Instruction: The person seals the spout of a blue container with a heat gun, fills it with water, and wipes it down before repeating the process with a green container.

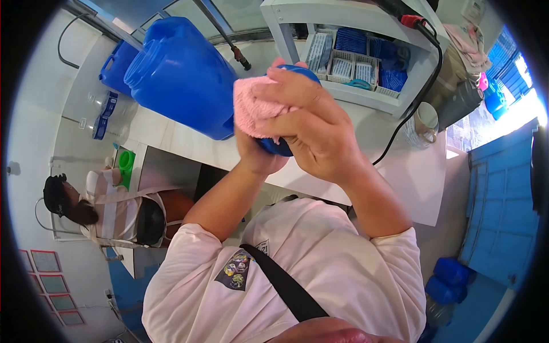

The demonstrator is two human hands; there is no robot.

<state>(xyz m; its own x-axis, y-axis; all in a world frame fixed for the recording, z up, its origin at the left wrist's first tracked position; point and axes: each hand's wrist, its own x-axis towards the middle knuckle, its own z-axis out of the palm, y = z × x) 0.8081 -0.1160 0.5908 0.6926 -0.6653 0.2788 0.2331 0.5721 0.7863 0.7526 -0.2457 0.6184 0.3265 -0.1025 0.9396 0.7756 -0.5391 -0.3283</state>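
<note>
My right hand (317, 117) is closed over a folded pink cloth (254, 108), pressing it against a blue round thing that looks like a lid (275, 147). My left hand (257, 154) grips that blue thing from below and behind, with fingertips showing at its far edge. Most of its surface is hidden by the cloth and my fingers. Just left of my hands, a large blue jug (183, 74) lies tilted on the white counter (349, 171), its threaded neck towards the left.
A white shelf (366, 102) with baskets of packets stands behind my hands. A black cable (420, 91) runs down to the counter. To the right are a glass mug (426, 120) and a dark tumbler (463, 103). Another person (123, 208) stands left, near a green container (126, 166).
</note>
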